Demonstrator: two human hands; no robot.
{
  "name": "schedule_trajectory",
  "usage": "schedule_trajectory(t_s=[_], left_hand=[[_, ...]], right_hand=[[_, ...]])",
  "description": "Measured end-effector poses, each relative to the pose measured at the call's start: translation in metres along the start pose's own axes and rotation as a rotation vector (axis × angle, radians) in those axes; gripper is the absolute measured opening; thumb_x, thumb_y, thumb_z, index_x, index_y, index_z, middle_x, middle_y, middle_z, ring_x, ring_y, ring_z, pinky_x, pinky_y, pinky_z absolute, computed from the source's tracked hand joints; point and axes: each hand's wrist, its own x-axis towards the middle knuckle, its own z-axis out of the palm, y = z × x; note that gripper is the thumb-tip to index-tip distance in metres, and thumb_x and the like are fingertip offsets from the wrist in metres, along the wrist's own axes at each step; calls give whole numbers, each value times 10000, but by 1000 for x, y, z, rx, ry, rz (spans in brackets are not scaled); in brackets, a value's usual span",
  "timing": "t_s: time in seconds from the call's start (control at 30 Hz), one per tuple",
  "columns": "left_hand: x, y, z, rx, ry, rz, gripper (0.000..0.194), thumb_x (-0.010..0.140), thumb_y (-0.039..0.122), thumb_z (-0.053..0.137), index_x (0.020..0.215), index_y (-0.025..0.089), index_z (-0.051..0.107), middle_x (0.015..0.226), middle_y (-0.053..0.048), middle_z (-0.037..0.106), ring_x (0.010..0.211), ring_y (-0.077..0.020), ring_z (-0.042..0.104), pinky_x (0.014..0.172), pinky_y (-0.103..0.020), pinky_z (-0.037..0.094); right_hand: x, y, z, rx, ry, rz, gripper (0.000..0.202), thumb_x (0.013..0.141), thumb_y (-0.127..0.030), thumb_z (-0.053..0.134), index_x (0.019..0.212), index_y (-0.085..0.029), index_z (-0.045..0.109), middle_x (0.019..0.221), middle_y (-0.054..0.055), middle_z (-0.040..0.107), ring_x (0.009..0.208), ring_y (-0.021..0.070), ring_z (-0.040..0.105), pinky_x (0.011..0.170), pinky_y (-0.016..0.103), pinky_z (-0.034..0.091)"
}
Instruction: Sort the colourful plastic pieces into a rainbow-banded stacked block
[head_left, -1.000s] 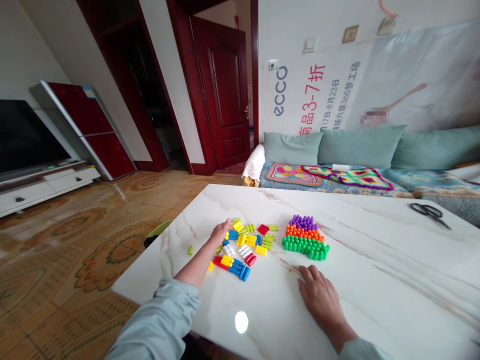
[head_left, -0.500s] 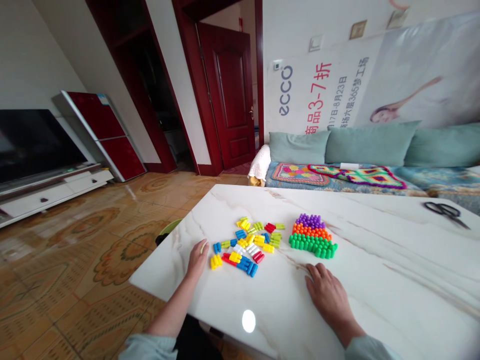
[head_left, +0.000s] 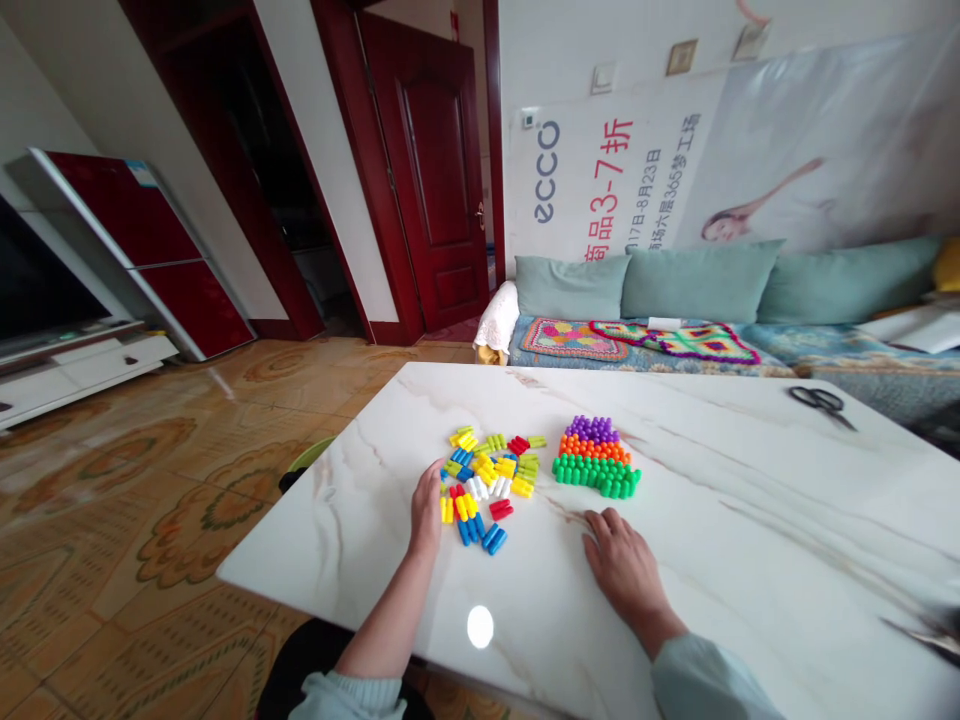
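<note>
Loose blocks, ridged, jumbled yellow, blue, lime, white, red, on white table; left edge apart, wide marble surface rightward. Left hand at blocks' left side; pinch: cannot tell. Right hand palm-down, unclenched, near purple-orange-green rows.

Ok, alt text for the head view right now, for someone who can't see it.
A person's left hand is at the left edge of scattered colourful toy blocks on a white table, and the right hand lies palm down nearby. Purple, orange and green rows of pieces sit beside the blocks, with scissors toward the back right.
</note>
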Motion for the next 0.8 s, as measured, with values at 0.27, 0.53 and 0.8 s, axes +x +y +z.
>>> schedule_trajectory(t_s=[0.27, 0.53, 0.8], left_hand=[[-28, 27, 22, -146, -210, 184, 424, 936, 459, 464, 1217, 173, 604, 1302, -108, 586, 1254, -250, 502, 1060, -380, 396], [-53, 10, -4, -7, 3, 222, 310, 947, 370, 445, 1133, 183, 608, 1146, -105, 658, 1065, -231, 626, 920, -359, 508], [-67, -3, -3, 432, -129, 518, 428, 852, 226, 508, 1278, 189, 525, 1279, -119, 571, 1210, -261, 516, 1025, -432, 436]], right_hand=[[0, -3, -4, 21, -23, 13, 256, 944, -248, 417, 1144, -168, 556, 987, 74, 565, 885, 202, 569, 782, 317, 415], [1, -3, -4, 19, -19, 10, 247, 940, -246, 436, 1140, -171, 560, 988, 72, 565, 875, 204, 571, 764, 315, 416], [0, -2, -2, 16, -11, 5, 243, 939, -251, 440, 1135, -173, 560, 981, 68, 560, 869, 201, 568, 750, 313, 409]])
